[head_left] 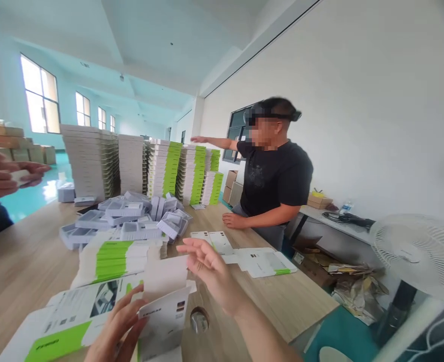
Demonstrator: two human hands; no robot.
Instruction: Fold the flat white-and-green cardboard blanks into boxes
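A partly folded white carton (165, 322) with small dark print stands upright before me, one tall flap raised. My left hand (119, 322) grips its left side, fingers around the edge. At the raised flap's right edge is my right hand (206, 269), fingers stretched out and apart; whether they touch the flap I cannot tell. Flat printed cartons (71, 314) with green panels lie to the left. Behind them sits a pile of folded cartons (112, 259), and beyond it a heap of pale grey plastic trays (131, 221).
Tall stacks of white-and-green boxes (163, 168) line the table's far side. Across from me a person in black (274, 176) rests one hand on the table. Another person's hands (14, 176) hold a small white item at left. Unfolded cartons (267, 261) and a white fan (414, 256) are at right.
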